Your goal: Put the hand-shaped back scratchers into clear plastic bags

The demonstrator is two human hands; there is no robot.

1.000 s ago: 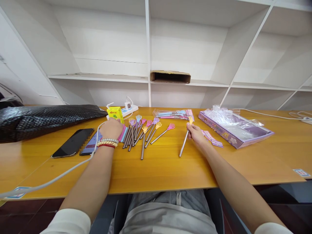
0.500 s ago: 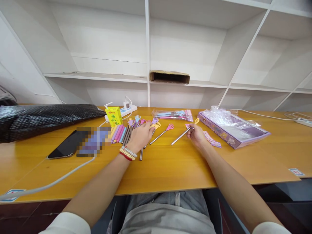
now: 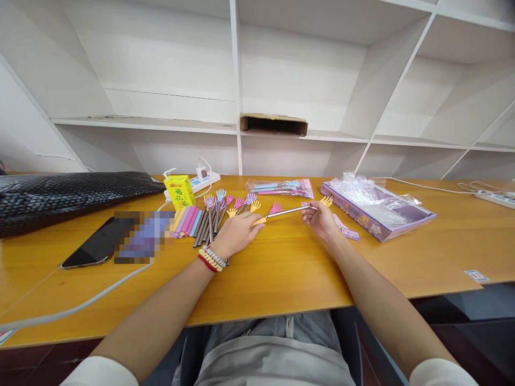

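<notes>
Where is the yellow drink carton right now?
In the head view, the yellow drink carton stands upright left of centre, behind the coloured grips, in front of the power strip.

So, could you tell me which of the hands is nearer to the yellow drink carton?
The left. The left hand lies on the table just right of and in front of the yellow drink carton; the right hand is farther right, past the scratchers.

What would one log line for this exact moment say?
left hand: holds yellow grip end of back scratcher | right hand: holds its claw end | scratcher: level above table | loose scratchers: left, on table
</notes>
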